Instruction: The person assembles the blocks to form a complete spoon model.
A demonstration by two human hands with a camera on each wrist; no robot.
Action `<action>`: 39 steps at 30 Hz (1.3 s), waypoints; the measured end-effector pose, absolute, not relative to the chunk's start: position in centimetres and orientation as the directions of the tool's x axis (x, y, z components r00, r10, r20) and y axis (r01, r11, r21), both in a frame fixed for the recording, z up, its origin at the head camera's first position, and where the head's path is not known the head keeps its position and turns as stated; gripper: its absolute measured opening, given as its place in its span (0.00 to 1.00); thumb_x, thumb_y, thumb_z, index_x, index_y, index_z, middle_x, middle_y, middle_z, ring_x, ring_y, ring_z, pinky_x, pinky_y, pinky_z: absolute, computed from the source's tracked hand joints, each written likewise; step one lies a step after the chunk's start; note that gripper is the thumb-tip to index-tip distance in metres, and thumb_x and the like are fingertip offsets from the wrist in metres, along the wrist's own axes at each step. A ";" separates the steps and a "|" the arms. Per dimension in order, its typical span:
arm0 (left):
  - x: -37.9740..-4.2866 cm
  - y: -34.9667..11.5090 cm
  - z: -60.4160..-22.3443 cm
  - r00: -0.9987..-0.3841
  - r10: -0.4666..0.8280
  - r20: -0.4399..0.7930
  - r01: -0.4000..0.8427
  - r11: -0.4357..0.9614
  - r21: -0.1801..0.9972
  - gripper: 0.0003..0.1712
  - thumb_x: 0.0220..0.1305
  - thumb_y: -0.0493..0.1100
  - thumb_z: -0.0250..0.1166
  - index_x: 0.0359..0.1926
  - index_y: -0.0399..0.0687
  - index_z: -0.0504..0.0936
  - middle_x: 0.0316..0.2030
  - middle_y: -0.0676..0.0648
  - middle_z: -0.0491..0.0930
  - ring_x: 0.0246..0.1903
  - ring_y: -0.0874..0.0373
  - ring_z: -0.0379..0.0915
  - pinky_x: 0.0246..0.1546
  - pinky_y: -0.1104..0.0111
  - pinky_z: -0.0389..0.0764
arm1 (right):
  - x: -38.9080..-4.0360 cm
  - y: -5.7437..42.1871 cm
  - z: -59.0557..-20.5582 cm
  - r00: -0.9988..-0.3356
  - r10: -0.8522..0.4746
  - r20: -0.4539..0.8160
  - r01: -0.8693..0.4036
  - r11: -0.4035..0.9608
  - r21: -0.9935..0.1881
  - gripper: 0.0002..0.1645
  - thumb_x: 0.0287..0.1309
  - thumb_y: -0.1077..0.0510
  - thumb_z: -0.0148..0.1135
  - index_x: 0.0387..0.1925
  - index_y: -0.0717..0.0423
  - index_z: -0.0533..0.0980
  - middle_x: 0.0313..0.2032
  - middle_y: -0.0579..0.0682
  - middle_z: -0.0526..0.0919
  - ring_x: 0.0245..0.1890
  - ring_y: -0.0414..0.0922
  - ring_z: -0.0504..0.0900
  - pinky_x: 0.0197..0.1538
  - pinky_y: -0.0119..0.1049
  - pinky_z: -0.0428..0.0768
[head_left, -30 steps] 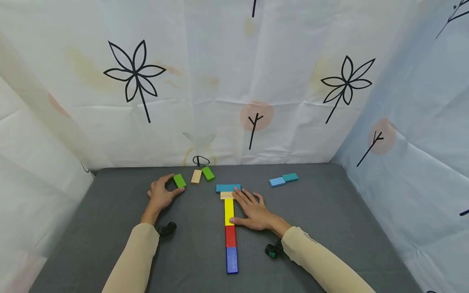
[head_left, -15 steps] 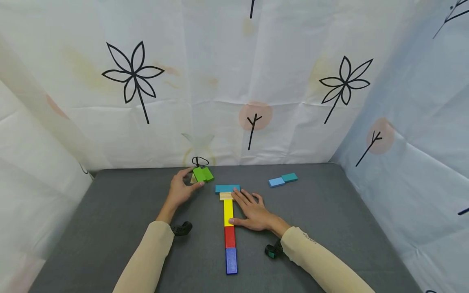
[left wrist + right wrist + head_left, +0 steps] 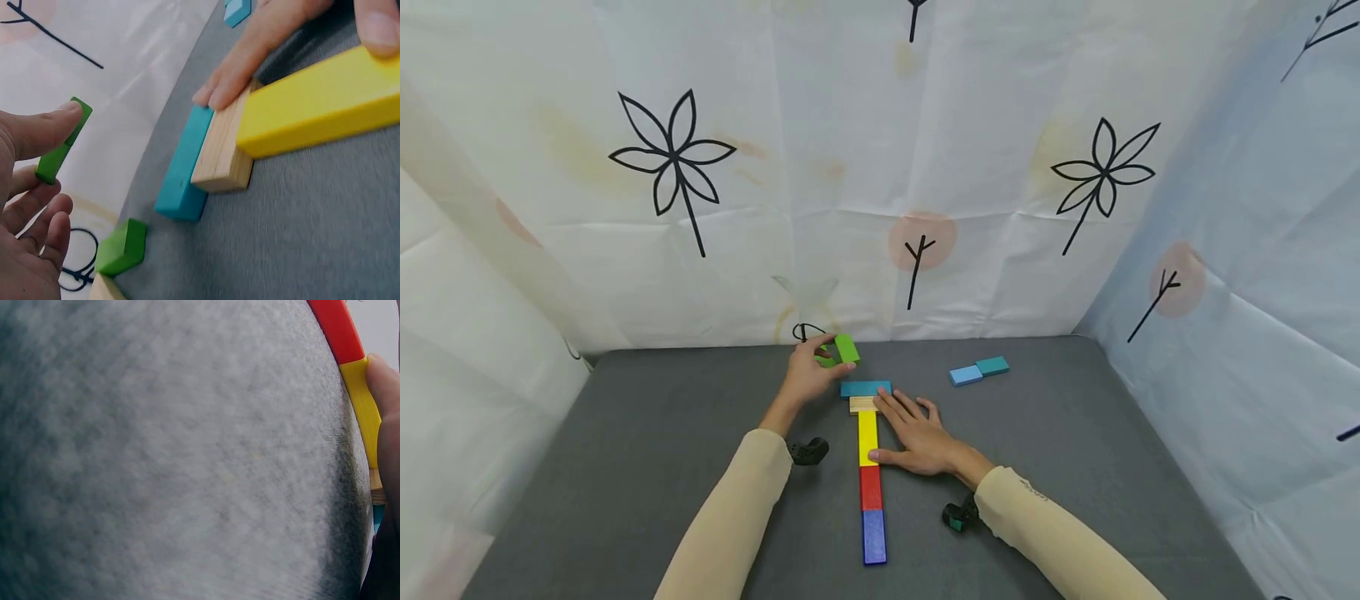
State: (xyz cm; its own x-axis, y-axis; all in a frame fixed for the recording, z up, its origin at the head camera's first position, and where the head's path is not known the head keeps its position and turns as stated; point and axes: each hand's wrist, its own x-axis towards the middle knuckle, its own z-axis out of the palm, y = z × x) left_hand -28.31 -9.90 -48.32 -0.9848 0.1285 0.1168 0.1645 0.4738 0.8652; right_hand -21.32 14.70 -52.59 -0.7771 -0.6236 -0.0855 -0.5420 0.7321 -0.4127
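From the head, the left hand (image 3: 808, 375) pinches a green block (image 3: 847, 348) between thumb and forefinger, near the far edge of the grey table (image 3: 625, 483). A second green block (image 3: 825, 358) shows partly behind that hand. The right hand (image 3: 925, 442) is spread, thumb on the yellow block (image 3: 867, 437), fingertips at the wooden block (image 3: 861, 405) and the teal bar (image 3: 861, 389) set crosswise above it. The red block (image 3: 871, 488) and dark blue block (image 3: 874, 537) continue the line below the yellow one. A light blue block (image 3: 966, 376) and a teal block (image 3: 992, 366) touch end to end, off to the right.

From the left wrist, the pinched green block appears against the white cloth (image 3: 131, 56); the lower fingers curl loosely. Two right fingertips sit together.

From the right wrist, the thumb touches the yellow block's side; how the other fingers lie cannot be told.
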 end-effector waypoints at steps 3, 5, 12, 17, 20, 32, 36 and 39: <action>-28.7 -9.0 -48.3 -0.985 0.142 0.102 0.157 0.456 0.876 0.40 0.61 0.44 0.75 0.71 0.37 0.70 0.64 0.36 0.73 0.56 0.39 0.75 0.48 0.47 0.81 | -21.3 14.7 -52.6 -0.776 -0.625 -0.085 -0.543 0.731 -0.413 0.54 0.70 0.28 0.50 0.82 0.49 0.42 0.81 0.47 0.38 0.80 0.52 0.41 0.72 0.63 0.39; -28.9 -8.5 -48.3 -0.984 0.151 0.090 0.149 0.450 0.880 0.40 0.61 0.43 0.75 0.71 0.37 0.71 0.63 0.35 0.75 0.55 0.40 0.76 0.47 0.49 0.81 | -21.3 14.7 -52.6 -0.776 -0.625 -0.084 -0.545 0.731 -0.410 0.54 0.70 0.28 0.50 0.82 0.49 0.42 0.81 0.47 0.38 0.80 0.52 0.41 0.72 0.64 0.39; -29.5 -6.7 -49.0 -0.986 0.164 0.032 0.102 0.440 0.892 0.39 0.60 0.40 0.76 0.70 0.37 0.71 0.59 0.34 0.76 0.53 0.41 0.77 0.48 0.49 0.82 | -21.2 14.6 -52.5 -0.774 -0.629 -0.075 -0.552 0.728 -0.406 0.54 0.70 0.29 0.50 0.82 0.50 0.42 0.81 0.47 0.38 0.80 0.51 0.41 0.72 0.63 0.40; -29.9 -5.6 -49.3 -0.985 0.171 -0.005 0.073 0.446 0.892 0.40 0.61 0.40 0.75 0.72 0.39 0.70 0.59 0.35 0.77 0.54 0.42 0.77 0.49 0.50 0.82 | -21.3 14.6 -52.6 -0.771 -0.633 -0.072 -0.558 0.725 -0.404 0.54 0.71 0.30 0.51 0.82 0.50 0.41 0.81 0.47 0.38 0.80 0.51 0.40 0.72 0.63 0.41; -30.1 -5.1 -49.2 -0.984 0.177 -0.024 0.060 0.454 0.889 0.40 0.61 0.39 0.75 0.72 0.39 0.70 0.58 0.35 0.77 0.54 0.42 0.77 0.50 0.50 0.81 | -21.4 14.6 -52.6 -0.770 -0.633 -0.075 -0.556 0.724 -0.407 0.53 0.71 0.30 0.51 0.82 0.50 0.42 0.81 0.47 0.38 0.80 0.51 0.40 0.72 0.63 0.41; -29.9 -3.8 -49.5 -0.974 0.216 -0.074 0.044 0.495 0.868 0.38 0.62 0.39 0.74 0.71 0.37 0.70 0.64 0.35 0.73 0.55 0.40 0.77 0.50 0.52 0.82 | -21.5 14.6 -52.9 -0.766 -0.640 -0.052 -0.576 0.720 -0.387 0.53 0.70 0.29 0.49 0.82 0.51 0.43 0.81 0.47 0.39 0.80 0.52 0.40 0.71 0.63 0.42; -29.9 -3.3 -49.8 -0.974 0.205 -0.100 0.016 0.499 0.867 0.38 0.62 0.39 0.74 0.72 0.38 0.70 0.66 0.35 0.72 0.54 0.41 0.77 0.52 0.51 0.80 | -21.5 14.6 -53.0 -0.771 -0.634 -0.067 -0.568 0.730 -0.379 0.54 0.70 0.28 0.48 0.82 0.49 0.42 0.81 0.47 0.40 0.80 0.51 0.39 0.72 0.63 0.42; -30.0 -3.0 -50.0 -0.974 0.199 -0.109 0.007 0.506 0.862 0.39 0.62 0.38 0.74 0.72 0.39 0.70 0.66 0.35 0.72 0.56 0.40 0.75 0.55 0.49 0.78 | -21.5 14.6 -52.9 -0.774 -0.628 -0.080 -0.561 0.739 -0.373 0.54 0.70 0.28 0.48 0.82 0.49 0.41 0.81 0.47 0.39 0.80 0.49 0.38 0.72 0.62 0.41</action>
